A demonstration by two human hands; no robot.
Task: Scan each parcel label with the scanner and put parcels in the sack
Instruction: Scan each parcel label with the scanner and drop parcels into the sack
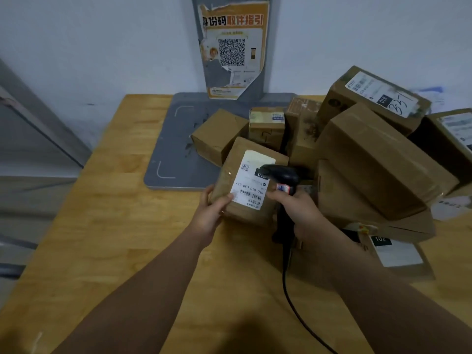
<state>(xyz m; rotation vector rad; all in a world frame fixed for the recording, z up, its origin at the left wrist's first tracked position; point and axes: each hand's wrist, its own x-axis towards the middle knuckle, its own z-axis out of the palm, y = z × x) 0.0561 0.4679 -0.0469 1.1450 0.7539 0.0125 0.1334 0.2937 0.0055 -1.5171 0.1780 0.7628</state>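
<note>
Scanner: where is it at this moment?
In the head view, the scanner sits centre-right, gripped by the right hand, its head over the white label of the small parcel that the left hand holds.

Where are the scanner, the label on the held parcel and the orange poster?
scanner (282, 174): head view, on its black head.
label (249, 182): head view, middle of the white sticker.
poster (232, 51): head view, on its square code.

wall (102, 47): pale blue-white | table (115, 226): light wood | poster (233, 47): torn, orange, on grey panel (264, 85)
</note>
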